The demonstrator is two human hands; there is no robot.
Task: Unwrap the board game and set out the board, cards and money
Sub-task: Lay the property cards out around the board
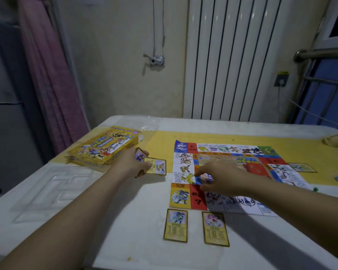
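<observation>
A white surface is seen, with a yellow mat laid across its far part. Behind it, at 12 o'clock, a white ribbed radiator is fixed to the wall, and a pink curtain is hung at 10 o'clock.

The board is spread flat at 2 o'clock of the surface, its far part on the mat. A black "?" is printed on a red square near its near-left corner and on another near its far-left corner. The title in its middle is too blurred to be read.

A clear moulded plastic tray is laid at 9 o'clock. The yellow box is set at 10 o'clock, just beyond the tray; its lettering cannot be read. Clear film is crumpled at 11 o'clock, just past the box.

The left hand is curled round a small stack of cards, held just left of the board, the top card pushed out towards it. The right hand is stretched over the board's left half, the index finger pointed to 9 o'clock. A blurred blue patch is seen between finger and thumb, and whether anything is pinched cannot be told.

Two cards are laid face up, side by side, at 6 o'clock, just off the board's near edge; their print is too small to be read. A single card is laid on the mat at 3 o'clock, beside the board's right edge.
</observation>
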